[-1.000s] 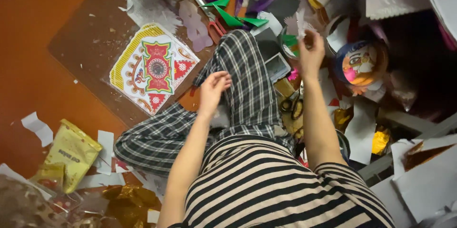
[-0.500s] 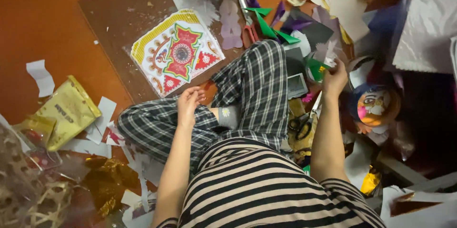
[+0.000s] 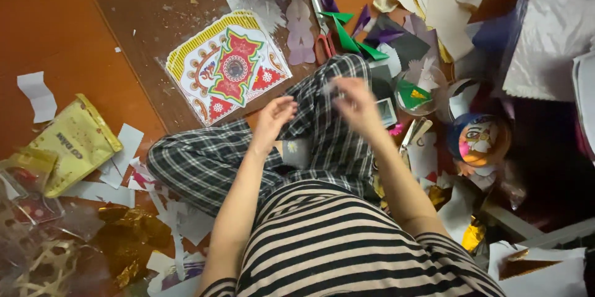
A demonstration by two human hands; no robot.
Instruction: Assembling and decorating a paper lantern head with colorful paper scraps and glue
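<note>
Left hand [image 3: 274, 117]: raised at frame centre above the plaid trouser leg [image 3: 322, 142]; fingers loosely curled, nothing seen held.
Right hand [image 3: 354, 103]: blurred, just beside; grip cannot be told.
Printed card [image 3: 228, 66]: floor, upper left of the hands.

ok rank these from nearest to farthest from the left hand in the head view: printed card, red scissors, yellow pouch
1. Printed card, just up and left of the left hand, on the brown board.
2. Red scissors, farther up, slightly right, beside green paper scraps.
3. Yellow pouch, far off to the left on the orange floor.
</note>
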